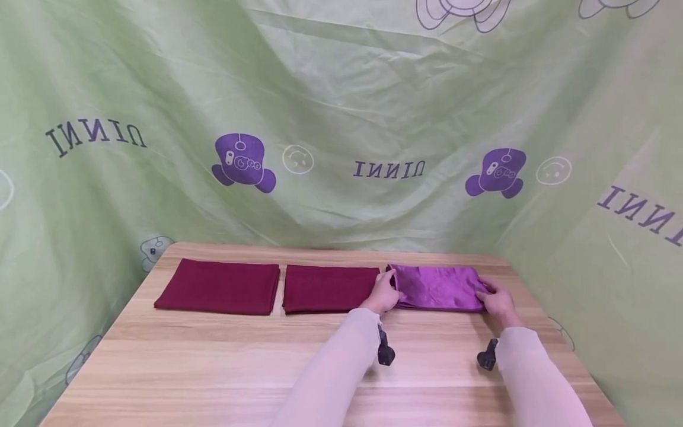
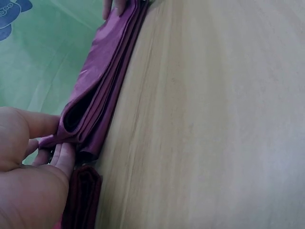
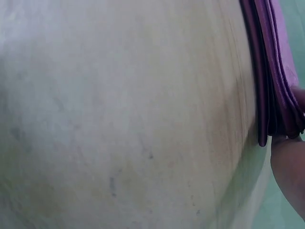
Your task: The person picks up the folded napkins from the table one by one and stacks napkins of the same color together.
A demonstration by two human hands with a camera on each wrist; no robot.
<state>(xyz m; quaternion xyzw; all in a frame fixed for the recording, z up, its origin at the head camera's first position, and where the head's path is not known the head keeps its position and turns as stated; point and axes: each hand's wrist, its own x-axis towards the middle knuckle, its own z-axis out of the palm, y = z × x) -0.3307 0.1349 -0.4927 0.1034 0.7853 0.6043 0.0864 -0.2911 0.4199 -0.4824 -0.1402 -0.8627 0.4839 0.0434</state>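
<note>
A folded purple satin cloth (image 1: 439,287) lies at the back right of the table, its stacked layers showing along the front edge. At its left end my left hand (image 1: 382,295) pinches the upper layers between thumb and fingers; in the left wrist view this hand (image 2: 31,179) is beside an open fold. My right hand (image 1: 499,302) holds the opposite end, and the right wrist view has its fingers (image 3: 288,164) against the layered edge. Just left of my left hand sits a folded dark red cloth (image 1: 328,289), its right end partly hidden by that hand.
Another folded dark red cloth (image 1: 219,287) lies farther left in the same row. The wooden table (image 1: 224,367) ends at the back against a green printed curtain (image 1: 331,89), which also hangs along both sides. A small black device (image 1: 385,350) is strapped at each wrist.
</note>
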